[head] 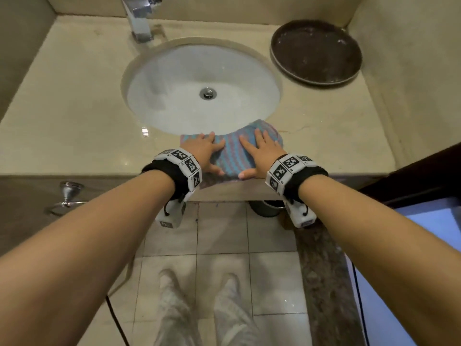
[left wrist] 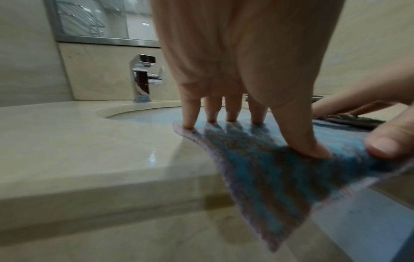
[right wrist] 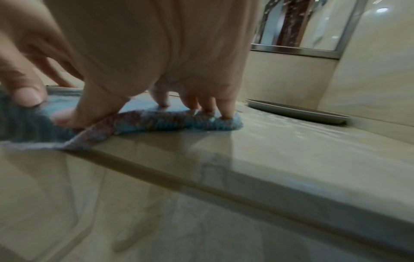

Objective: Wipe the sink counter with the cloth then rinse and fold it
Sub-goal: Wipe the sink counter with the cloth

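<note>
Pressing flat on the striped cloth (head: 233, 156), my left hand (head: 205, 152) keeps its fingers (left wrist: 190, 113) straight and spread, nothing gripped. My right hand (head: 259, 156) lies the same way beside it, fingertips (right wrist: 226, 108) on the bunched far edge. I see the cloth at the front of the bench (head: 74, 101), just below the sink (head: 174, 71), one corner hanging over the edge. A dark round tray (head: 316, 51) sits at far right.
</note>
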